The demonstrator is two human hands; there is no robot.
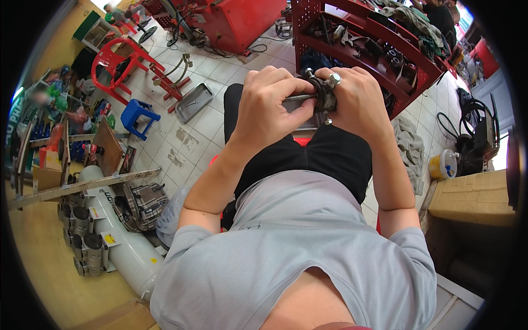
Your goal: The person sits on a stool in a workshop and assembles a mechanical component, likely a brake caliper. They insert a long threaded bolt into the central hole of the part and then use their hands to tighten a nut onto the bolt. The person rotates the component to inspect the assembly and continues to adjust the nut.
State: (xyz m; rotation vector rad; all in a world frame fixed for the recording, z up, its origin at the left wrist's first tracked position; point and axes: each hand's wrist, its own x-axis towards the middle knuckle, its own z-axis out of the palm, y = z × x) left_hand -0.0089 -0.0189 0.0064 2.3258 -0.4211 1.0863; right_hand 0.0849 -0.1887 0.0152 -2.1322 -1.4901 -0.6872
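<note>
Above my lap, both hands are closed about a small greasy metal assembly. My right hand [360,102] grips a round dark metal part with bolts [325,100] from its right side. Shiny bolt heads stick out of that part at its top and bottom. Between the thumb and forefinger of my left hand [269,104] is a thin metal rod [297,98], which points at the round part. Whether the rod enters the part or only touches it, I cannot tell. My fingers hide much of the assembly.
A red tool cart [363,44] full of parts stands just beyond my hands. To the left are a metal tray [195,103], a blue stool [139,118] and a red chair [113,66]. A white cylinder [124,236] lies lower left; a yellow-white bucket [443,165] stands right.
</note>
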